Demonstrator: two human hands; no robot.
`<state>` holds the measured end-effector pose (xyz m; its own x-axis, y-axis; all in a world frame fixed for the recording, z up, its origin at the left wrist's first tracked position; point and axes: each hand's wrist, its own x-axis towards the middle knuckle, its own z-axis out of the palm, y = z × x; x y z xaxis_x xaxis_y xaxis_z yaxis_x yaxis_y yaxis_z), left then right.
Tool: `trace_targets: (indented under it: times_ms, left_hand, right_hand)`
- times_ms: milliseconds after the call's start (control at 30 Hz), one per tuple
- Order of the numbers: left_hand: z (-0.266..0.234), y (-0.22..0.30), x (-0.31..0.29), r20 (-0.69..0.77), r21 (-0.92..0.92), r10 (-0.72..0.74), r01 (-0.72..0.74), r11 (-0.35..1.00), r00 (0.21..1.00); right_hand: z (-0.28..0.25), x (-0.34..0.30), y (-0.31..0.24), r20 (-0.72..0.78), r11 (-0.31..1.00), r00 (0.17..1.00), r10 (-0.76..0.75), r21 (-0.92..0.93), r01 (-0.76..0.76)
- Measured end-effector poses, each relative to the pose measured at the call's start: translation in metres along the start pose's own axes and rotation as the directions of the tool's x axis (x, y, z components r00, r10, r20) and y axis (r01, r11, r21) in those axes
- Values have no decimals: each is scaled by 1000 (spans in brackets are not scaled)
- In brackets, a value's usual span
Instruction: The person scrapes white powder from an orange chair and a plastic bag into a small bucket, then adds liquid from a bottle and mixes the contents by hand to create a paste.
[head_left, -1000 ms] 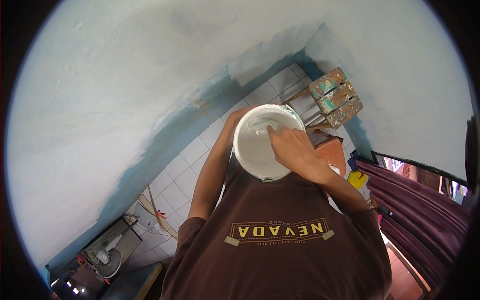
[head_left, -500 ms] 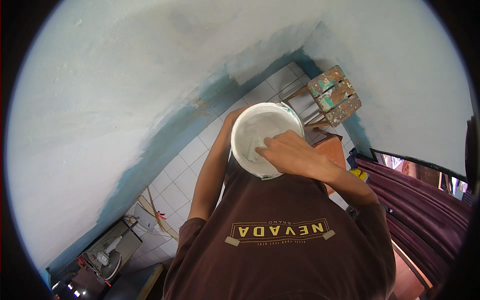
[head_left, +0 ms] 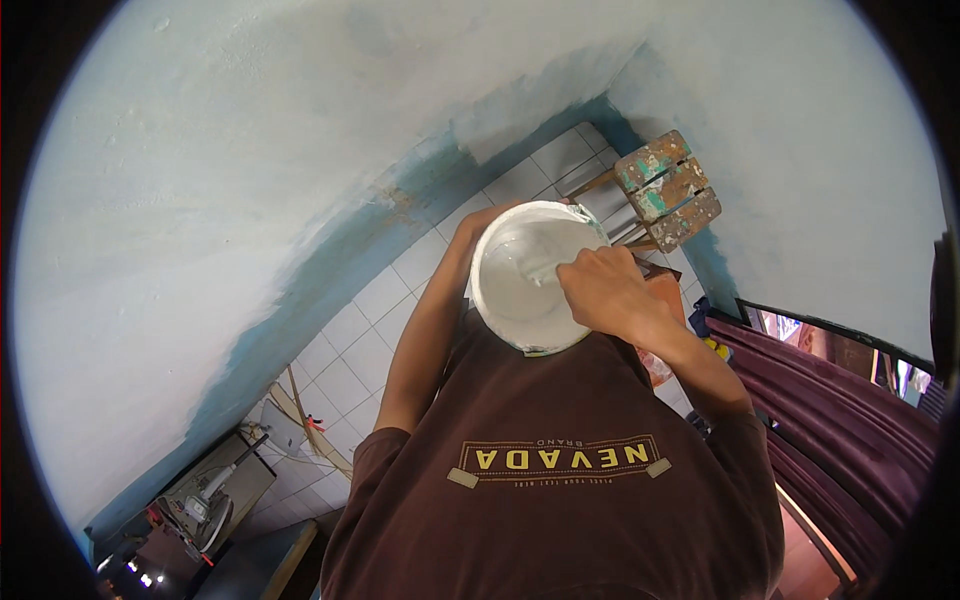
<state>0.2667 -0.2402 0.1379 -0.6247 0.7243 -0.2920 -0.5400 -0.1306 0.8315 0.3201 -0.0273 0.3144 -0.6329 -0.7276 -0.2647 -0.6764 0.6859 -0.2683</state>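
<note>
A round white bucket [head_left: 480,290] sits in front of my chest, its rim crusted with dried paint and marked with greenish smears. Pale, wet paint [head_left: 525,300] lies inside it. My left hand [head_left: 487,217] grips the bucket's far left side; most of its fingers are hidden behind the wall. Over the right part of the opening, my right hand [head_left: 607,287] is closed round a whitish, paint-coated stirring stick [head_left: 543,273], whose lower end dips into the paint. The handle is hidden in the fist.
A paint-spattered wooden stool [head_left: 667,190] stands beyond the bucket to the right, near the wall corner. The walls [head_left: 250,150] are whitish above a blue band. Maroon curtains [head_left: 820,400] hang at right. Lower left are a fan-like appliance [head_left: 205,510] and cables on the tiled floor [head_left: 355,330].
My right hand has moved right and slightly up over the bucket, drawing the stick with it. More of the stick and the paint surface shows. The bucket has shifted slightly right.
</note>
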Motion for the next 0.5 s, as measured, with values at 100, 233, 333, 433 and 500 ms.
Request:
trace_targets:
  times_ms: [100, 233, 333, 433, 500]
  left_hand:
    - [-2, -1, 4, 16, 20, -6, 6, 1000, 1000]
    - [-2, -1, 9, 34, 34, -10, 8, 999, 999]
    - [0, 2, 12, 45, 40, -12, 11, 999, 999]
    - [3, 6, 11, 48, 42, -10, 8, 999, 999]
    - [5, 7, 9, 53, 39, -6, 4, 999, 999]
  right_hand:
    - [-1, -4, 0, 163, 998, 985, -52, 38, 46]
    - [4, -5, -13, 166, 986, 979, -115, 140, 93]
    - [2, 4, -25, 70, 985, 994, -85, 156, 73]
    - [3, 13, -19, -27, 994, 999, -42, 98, 44]
    - [5, 14, -9, -69, 997, 998, -11, 72, 16]
